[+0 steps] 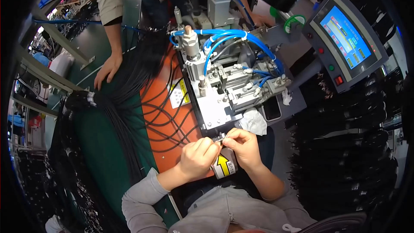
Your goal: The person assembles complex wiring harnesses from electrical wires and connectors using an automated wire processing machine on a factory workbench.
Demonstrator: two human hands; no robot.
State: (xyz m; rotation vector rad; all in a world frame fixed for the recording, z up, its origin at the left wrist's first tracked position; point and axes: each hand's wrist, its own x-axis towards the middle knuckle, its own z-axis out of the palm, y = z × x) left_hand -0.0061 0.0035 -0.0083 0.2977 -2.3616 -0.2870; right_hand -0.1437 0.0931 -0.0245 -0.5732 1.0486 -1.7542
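Note:
My left hand (197, 157) is closed in a pinch at the front edge of a metal bench machine (214, 111). Close against it, my right hand (243, 146) pinches too, thumb and fingertips together. A tiny, partly metallic piece (221, 138) shows between the fingertips of both hands; its kind is too small to tell. Thin black cables (172, 130) curve over the orange mat (161, 112) toward my left hand, but whether one runs into my grip is hidden. Under my hands sits a plate with a yellow arrow label (223, 166).
A thick bundle of black cables (125, 103) covers the green table (97, 142) at left. Blue air hoses (224, 34) loop over the machine. A control screen (345, 39) stands at right, above hanging black cables (345, 146). Across the table, a person's hand (108, 70) rests near the bundle.

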